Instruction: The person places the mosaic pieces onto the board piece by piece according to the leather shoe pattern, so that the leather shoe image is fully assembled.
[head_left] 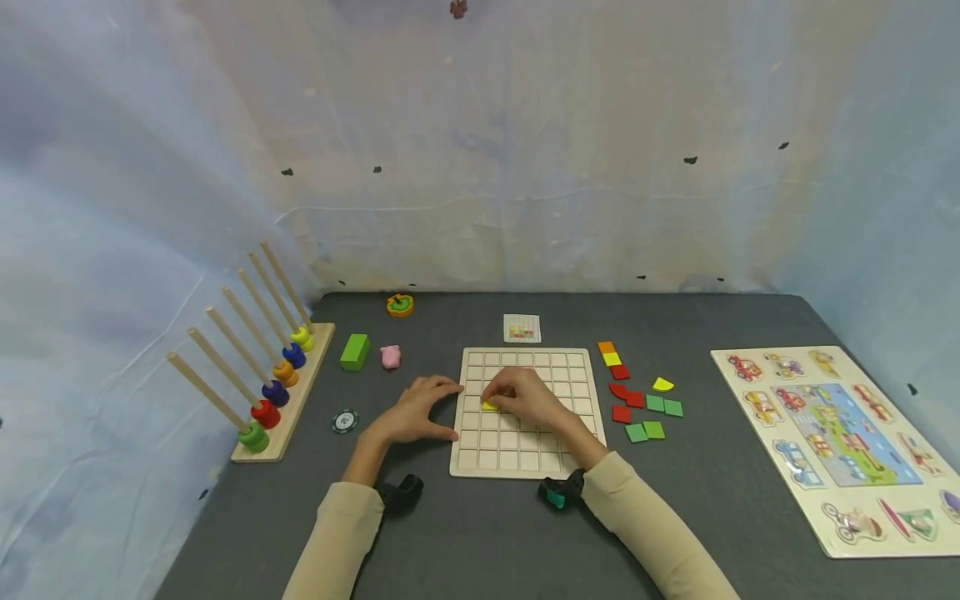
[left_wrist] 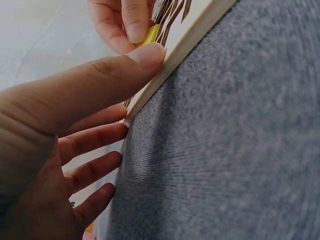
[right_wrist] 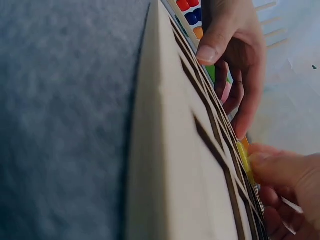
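Observation:
A square wooden grid board [head_left: 468, 460] lies in the middle of the dark table. My right hand [head_left: 527, 397] is over the board's left half and pinches a small yellow tile [head_left: 489, 407] between thumb and fingers, at the grid's surface. In the right wrist view the yellow tile [right_wrist: 245, 161] shows beside the thumb. My left hand [head_left: 416, 412] rests at the board's left edge, thumb and fingers spread and touching the rim. The left wrist view shows the thumb on the wooden edge, with the yellow tile [left_wrist: 150, 35] just beyond.
Right of the board lie loose red tiles [head_left: 621, 414], green tiles [head_left: 655, 403] and a yellow piece [head_left: 663, 384]. A pattern card [head_left: 522, 328] lies behind the board. Leftward are a peg stacker [head_left: 315, 342], green block [head_left: 355, 352], pink figure [head_left: 390, 357] and chip [head_left: 345, 421]; far right, a picture puzzle [head_left: 806, 533].

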